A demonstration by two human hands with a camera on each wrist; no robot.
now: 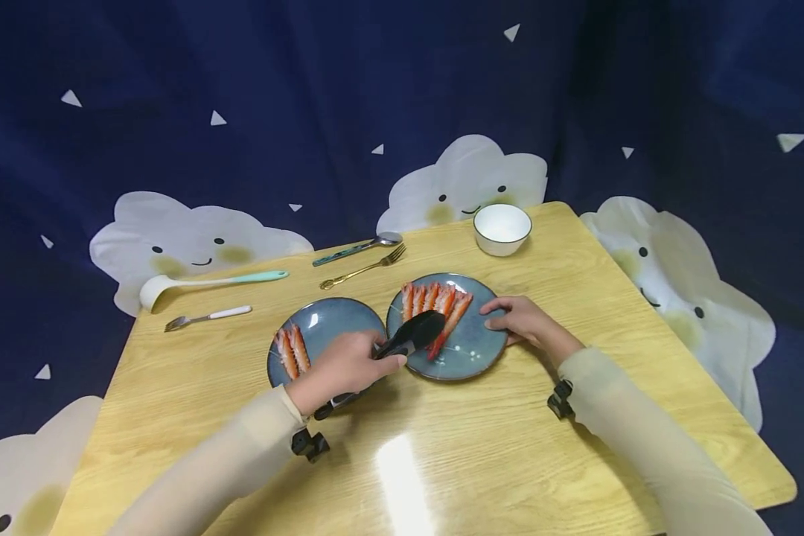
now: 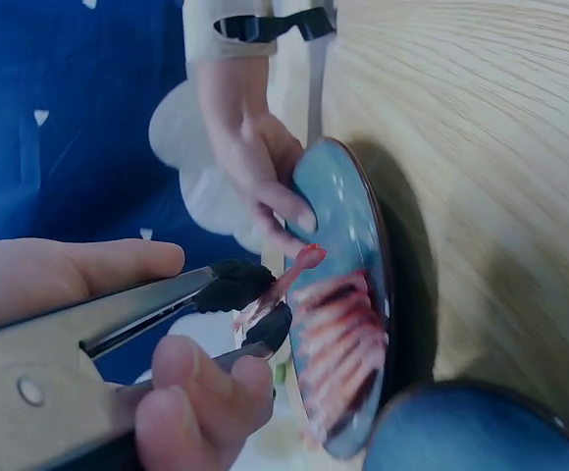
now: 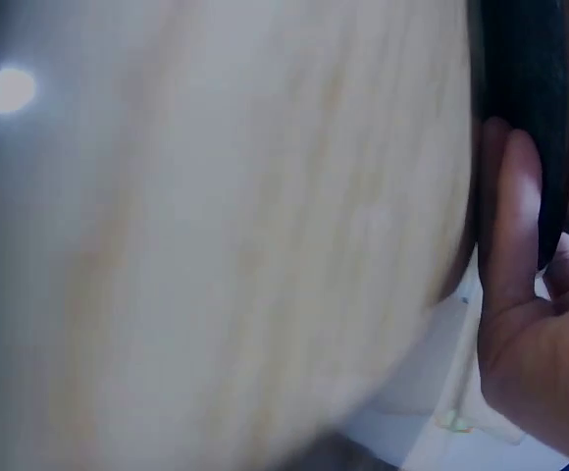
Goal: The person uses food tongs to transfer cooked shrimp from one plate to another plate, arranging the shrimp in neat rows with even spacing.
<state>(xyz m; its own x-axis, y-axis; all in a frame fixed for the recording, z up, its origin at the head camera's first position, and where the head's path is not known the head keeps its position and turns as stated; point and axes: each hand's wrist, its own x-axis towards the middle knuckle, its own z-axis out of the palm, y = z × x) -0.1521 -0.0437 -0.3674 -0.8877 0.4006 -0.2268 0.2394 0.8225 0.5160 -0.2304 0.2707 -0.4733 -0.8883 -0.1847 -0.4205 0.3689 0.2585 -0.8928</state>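
My left hand [image 1: 348, 362] grips metal tongs with black tips [image 1: 415, 333], held over the right blue plate [image 1: 477, 327]. In the left wrist view, the tong tips pinch a red-orange shrimp [image 2: 306, 261] close over that plate. A row of several shrimp [image 1: 430, 299] lies on the plate's far part. At its right edge, my right hand [image 1: 531, 321] holds the rim, with fingers both above and beneath it, as the right wrist view shows. The left blue plate [image 1: 340, 321], partly hidden by my left hand and forearm, carries a few shrimp [image 1: 292, 352].
A white bowl [image 1: 502, 231] stands at the back right. Behind the plates lie a spoon [image 1: 358, 249] and a gold fork [image 1: 365, 270]. A white ladle with a green handle [image 1: 214, 281] and a white-handled fork [image 1: 208, 318] lie at the left.
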